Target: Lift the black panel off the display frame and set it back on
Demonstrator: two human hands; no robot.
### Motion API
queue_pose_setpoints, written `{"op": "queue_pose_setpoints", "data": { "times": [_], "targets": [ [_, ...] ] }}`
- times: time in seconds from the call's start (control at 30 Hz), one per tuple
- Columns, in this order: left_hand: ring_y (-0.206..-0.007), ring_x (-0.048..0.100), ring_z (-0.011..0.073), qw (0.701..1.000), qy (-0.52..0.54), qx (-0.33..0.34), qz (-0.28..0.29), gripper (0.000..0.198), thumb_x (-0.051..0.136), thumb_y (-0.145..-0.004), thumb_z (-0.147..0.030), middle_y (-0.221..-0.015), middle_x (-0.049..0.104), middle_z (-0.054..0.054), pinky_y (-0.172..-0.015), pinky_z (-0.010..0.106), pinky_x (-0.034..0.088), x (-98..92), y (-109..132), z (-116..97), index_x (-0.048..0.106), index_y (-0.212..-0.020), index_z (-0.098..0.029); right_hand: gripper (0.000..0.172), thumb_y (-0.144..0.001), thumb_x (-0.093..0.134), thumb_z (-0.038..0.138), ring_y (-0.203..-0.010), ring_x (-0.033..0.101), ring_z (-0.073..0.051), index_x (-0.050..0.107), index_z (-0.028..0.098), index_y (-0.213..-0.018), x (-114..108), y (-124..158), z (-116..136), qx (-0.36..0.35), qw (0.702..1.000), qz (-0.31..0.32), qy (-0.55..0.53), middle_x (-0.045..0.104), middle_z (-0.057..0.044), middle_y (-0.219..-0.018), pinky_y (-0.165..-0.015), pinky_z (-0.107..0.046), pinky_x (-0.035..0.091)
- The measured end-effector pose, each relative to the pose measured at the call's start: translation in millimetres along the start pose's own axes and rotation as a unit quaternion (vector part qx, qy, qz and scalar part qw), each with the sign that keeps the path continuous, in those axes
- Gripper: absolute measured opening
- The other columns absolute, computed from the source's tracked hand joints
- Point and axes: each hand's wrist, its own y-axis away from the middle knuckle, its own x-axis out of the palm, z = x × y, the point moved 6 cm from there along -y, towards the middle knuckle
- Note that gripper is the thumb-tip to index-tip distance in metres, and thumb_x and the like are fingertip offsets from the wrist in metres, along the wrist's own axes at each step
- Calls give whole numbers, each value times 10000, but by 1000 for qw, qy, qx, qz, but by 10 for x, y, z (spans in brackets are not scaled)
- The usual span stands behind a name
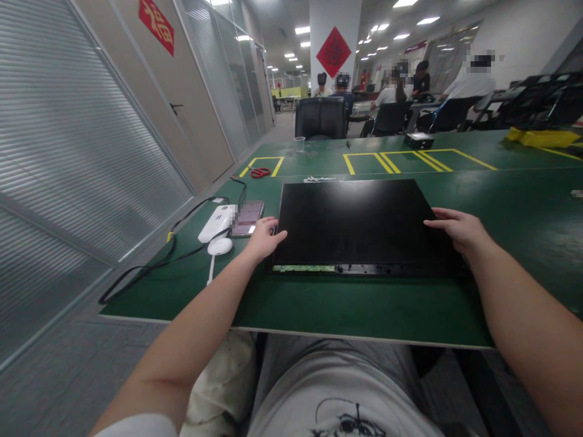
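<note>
A flat black display panel (350,221) lies on the green table in front of me. Along its near edge runs a dark strip, and a green circuit board (304,268) shows at the left part of that strip. My left hand (264,238) grips the panel's left edge, thumb on top and fingers curled at the side. At the right edge, my right hand (460,227) holds the panel with thumb and fingers; the fingertips' exact contact is hard to make out.
Left of the panel lie a phone (248,218), a white device (217,223), a white rounded case (220,246) and black cables (150,267). Red-handled scissors (260,172), a clear cup (299,144), small white pieces (319,179) and a dark box (419,141) sit farther back. People sit beyond.
</note>
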Motion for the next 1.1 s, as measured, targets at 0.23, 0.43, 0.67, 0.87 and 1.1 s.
{"op": "queue_pose_setpoints", "data": {
  "times": [0.23,0.43,0.67,0.87,1.1],
  "targets": [
    [-1367,489,341,999,-39,17,26,301,779,-713,-263,-1330,575,141,-1188,494,373,24,-19,20,794,-1004,-185,462,-478,817,-27,-926,685,-186,768,198,-879,31,-85,-97,53,997,64,-5,745,-51,-1020,-766,-275,568],
    [-1358,486,350,998,-54,26,19,279,784,-705,-270,-1300,584,138,-1203,501,348,29,-45,54,792,-968,-176,530,-511,830,0,-890,680,-164,779,216,-993,34,-77,-162,85,994,63,26,755,-30,-988,-729,-250,546],
    [-1349,520,328,985,-167,37,33,319,704,-797,-308,-1346,584,140,-1193,484,384,53,-41,35,769,-1071,-158,637,-566,861,86,-892,704,-205,756,225,-1179,33,-161,-240,85,989,80,90,762,-70,-1022,-786,-309,578],
    [-1355,528,318,973,-226,33,31,362,680,-826,-318,-1390,554,161,-1194,466,397,72,-42,45,743,-1129,-131,656,-585,874,125,-904,692,-213,748,238,-1219,21,-238,-323,92,986,77,113,749,-56,-989,-876,-366,562],
    [-1353,534,316,972,-233,30,31,369,680,-823,-294,-1387,550,161,-1184,462,415,82,-41,41,732,-1148,-126,621,-553,879,110,-897,680,-209,776,232,-1153,18,-241,-307,92,987,71,114,743,-50,-952,-886,-354,543]
  ]
}}
